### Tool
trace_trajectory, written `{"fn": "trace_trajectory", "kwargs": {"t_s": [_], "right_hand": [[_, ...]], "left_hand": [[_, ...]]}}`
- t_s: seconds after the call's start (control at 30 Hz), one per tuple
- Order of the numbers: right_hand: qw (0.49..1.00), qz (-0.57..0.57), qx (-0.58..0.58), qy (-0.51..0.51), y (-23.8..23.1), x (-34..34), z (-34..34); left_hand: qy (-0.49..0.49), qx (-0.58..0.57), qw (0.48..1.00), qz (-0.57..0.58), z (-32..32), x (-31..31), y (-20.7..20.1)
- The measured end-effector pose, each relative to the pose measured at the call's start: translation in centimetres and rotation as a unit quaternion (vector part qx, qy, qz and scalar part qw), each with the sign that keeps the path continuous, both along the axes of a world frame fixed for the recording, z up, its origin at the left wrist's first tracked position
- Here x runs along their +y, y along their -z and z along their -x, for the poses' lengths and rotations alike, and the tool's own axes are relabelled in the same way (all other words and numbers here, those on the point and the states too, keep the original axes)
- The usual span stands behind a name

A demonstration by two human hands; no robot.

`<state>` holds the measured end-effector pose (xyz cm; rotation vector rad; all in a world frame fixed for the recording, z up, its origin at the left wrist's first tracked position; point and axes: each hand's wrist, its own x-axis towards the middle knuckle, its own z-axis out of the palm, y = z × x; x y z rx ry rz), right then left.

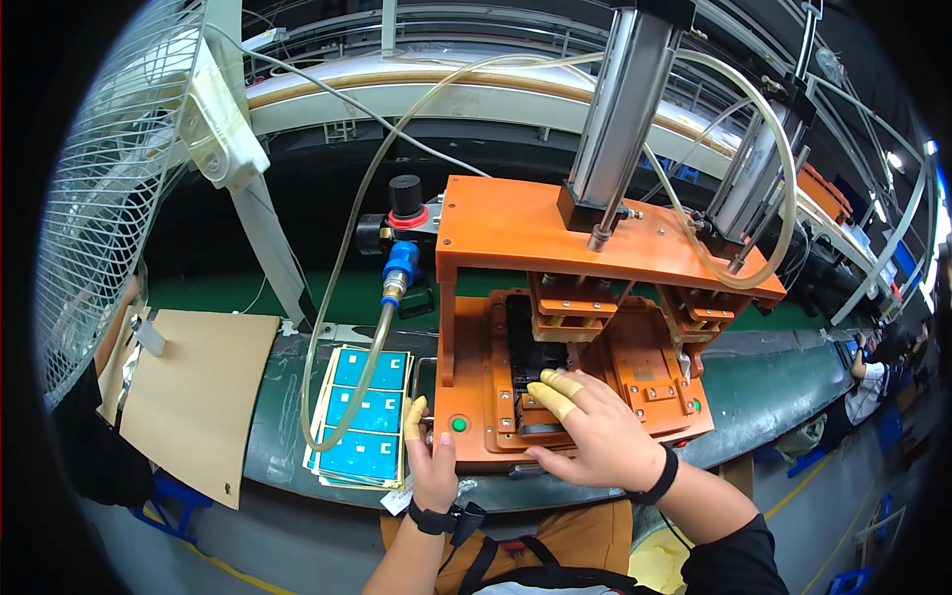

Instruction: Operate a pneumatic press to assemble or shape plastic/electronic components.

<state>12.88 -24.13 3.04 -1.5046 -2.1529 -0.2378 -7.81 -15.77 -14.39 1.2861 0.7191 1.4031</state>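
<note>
My right hand (pixel 605 436) reaches over an orange press (pixel 615 233), yellow finger cots on its fingertips. Those fingers are stretched out, thumb apart, touching or just above a black part (pixel 536 342) in the left nest of the press bed. What the part is, I cannot make out; the upper press block (pixel 570 302) and my fingers partly cover it. Beside the left front corner of the base, near a green button (pixel 459 424), my left hand (pixel 432 474) points upward with fingers extended and nothing visible in it. One of its fingers also has a yellow cot.
Blue sheets with cutouts (pixel 362 416) lie stacked left of the press, under a looping clear hose (pixel 347 268). Further left are a cardboard sheet (pixel 198 387) and a fan guard (pixel 119 188). Air cylinders (pixel 625 109) rise above the press. Other people sit at both sides.
</note>
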Motion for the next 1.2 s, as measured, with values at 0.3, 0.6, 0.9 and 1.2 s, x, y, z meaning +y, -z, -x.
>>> {"fn": "trace_trajectory", "kwargs": {"t_s": [0.3,0.6,0.9,1.2], "right_hand": [[0.957,0.091,0.253,-0.108,5.5,-2.4,7.7],[0.931,0.098,0.314,-0.156,6.6,-2.3,10.0],[0.642,0.505,0.576,-0.038,16.3,0.5,12.4],[0.539,0.526,0.654,-0.069,17.6,2.9,14.3]], "left_hand": [[-0.101,0.095,0.987,-0.084,4.3,-2.5,-1.1],[-0.163,0.492,0.832,-0.197,12.4,-2.1,-1.5],[-0.19,0.502,0.825,-0.175,11.3,-2.5,-0.5],[-0.177,0.471,0.855,-0.128,11.6,-2.3,-0.3]]}}
